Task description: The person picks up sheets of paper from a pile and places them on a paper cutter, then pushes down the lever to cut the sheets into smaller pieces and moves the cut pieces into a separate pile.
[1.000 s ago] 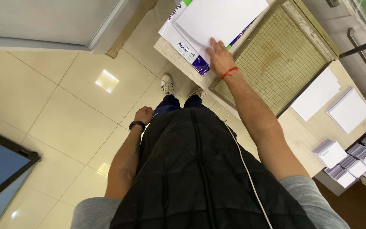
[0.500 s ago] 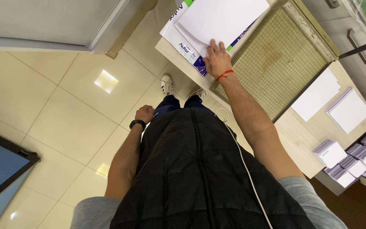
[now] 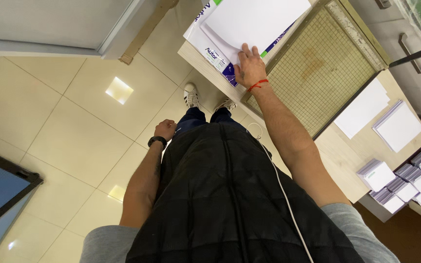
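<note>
My right hand (image 3: 249, 65), with a red thread at the wrist, rests flat with fingers apart on a stack of white paper sheets (image 3: 254, 22). The sheets lie on top of a white and purple paper ream package (image 3: 209, 48) at the end of a light wooden table (image 3: 339, 151). My left hand (image 3: 165, 129) hangs by my thigh in a loose fist, a black watch on its wrist, holding nothing that I can see.
A gridded cutting mat (image 3: 317, 68) lies on the table beside the package. Further right are loose white sheets (image 3: 364, 109), a white pad (image 3: 398, 125) and several small stacks of white cards (image 3: 405, 180). Below are beige floor tiles (image 3: 49, 112) and my white shoes (image 3: 190, 95).
My right hand has slid slightly up the paper stack; the left hand stays at my side.
</note>
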